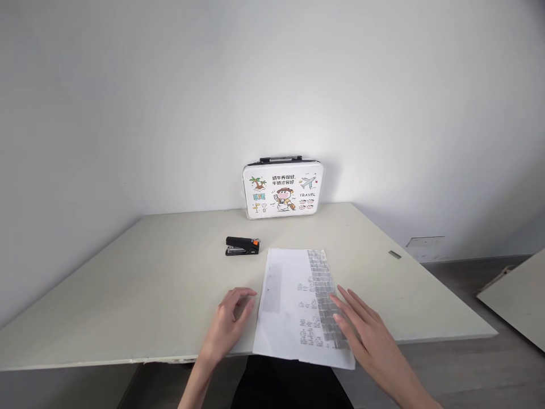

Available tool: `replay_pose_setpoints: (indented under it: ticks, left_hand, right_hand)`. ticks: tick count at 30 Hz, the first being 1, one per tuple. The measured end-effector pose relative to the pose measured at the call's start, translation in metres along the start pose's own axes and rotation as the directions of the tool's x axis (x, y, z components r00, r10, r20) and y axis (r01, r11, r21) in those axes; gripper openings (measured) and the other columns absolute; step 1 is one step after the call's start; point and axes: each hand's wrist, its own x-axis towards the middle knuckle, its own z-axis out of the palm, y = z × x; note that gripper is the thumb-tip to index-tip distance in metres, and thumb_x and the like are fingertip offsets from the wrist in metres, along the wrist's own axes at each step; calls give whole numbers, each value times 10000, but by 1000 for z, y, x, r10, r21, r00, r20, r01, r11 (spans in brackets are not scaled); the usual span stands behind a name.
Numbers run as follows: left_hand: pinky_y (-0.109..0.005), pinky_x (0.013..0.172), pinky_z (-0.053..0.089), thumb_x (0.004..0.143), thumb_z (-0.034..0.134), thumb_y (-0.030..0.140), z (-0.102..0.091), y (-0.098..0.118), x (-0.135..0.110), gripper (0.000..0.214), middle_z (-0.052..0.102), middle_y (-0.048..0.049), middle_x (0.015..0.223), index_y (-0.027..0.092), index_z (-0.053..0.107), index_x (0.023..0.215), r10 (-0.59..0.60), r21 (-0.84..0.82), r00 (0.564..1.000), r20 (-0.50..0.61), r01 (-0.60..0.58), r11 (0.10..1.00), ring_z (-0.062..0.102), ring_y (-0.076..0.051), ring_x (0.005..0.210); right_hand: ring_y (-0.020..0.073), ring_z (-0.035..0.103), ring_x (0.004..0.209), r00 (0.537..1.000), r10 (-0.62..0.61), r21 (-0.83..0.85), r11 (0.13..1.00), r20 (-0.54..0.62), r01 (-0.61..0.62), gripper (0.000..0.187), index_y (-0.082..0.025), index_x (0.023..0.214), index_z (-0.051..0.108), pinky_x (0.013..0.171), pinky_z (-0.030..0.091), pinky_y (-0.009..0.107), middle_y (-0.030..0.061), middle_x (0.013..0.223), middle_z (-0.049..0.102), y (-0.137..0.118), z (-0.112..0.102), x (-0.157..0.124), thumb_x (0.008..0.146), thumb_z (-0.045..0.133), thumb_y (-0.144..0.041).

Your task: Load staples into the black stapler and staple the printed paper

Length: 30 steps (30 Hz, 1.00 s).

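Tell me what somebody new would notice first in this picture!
Probably the bright white case with cartoon pictures, standing at the back of the table. Next might come the black-and-orange stapler in front of it, then the printed paper at the near edge, with the left hand and right hand at its sides.

I have one left hand (pixel 227 322) and one right hand (pixel 368 338), which makes two. I see one top sheet of paper (pixel 287 332), but can't tell if more are under it. I count one stapler (pixel 240 246), one case (pixel 266 212) with one handle (pixel 281 159), and one little grey strip (pixel 395 254).
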Motion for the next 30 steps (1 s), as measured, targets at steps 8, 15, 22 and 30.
replay_pose_setpoints:
  ticks: [8,15,22,30]
  left_hand:
    - [-506,1155,439,1029,505,471,1,-3,4,313,595,-71,1469,293,685,1213,154,99,986,62,-159,982,465,-297,1438]
    - [-590,1256,235,1016,546,514,-20,-23,14,496,451,-21,1618,353,532,1485,190,388,939,285,-295,873,262,-322,1560]
    - [-586,1226,322,1010,555,516,-27,-23,-25,417,572,-35,1491,333,604,1381,216,495,946,240,-311,811,357,-343,1508]
    - [-599,1224,293,1043,465,535,-42,-47,3,554,363,-31,1667,350,420,1563,156,575,972,175,-230,785,263,-351,1553]
  right_hand:
    - [344,262,1556,978,-182,-34,982,102,186,523,-447,1575,399,1241,322,608,-87,1674,272,-8,25,-2,1060,454,-517]
    - [351,236,1565,957,-241,37,971,161,238,504,-437,1565,434,1236,350,586,-85,1697,231,-43,30,-2,1067,435,-518]
    - [352,248,1561,946,-263,100,964,190,248,482,-425,1533,494,1226,378,575,-81,1693,252,-43,21,-11,1058,476,-506]
    - [313,189,1582,857,-416,258,902,304,346,487,-425,1550,464,1276,267,566,-90,1691,246,-82,22,26,1076,419,-525]
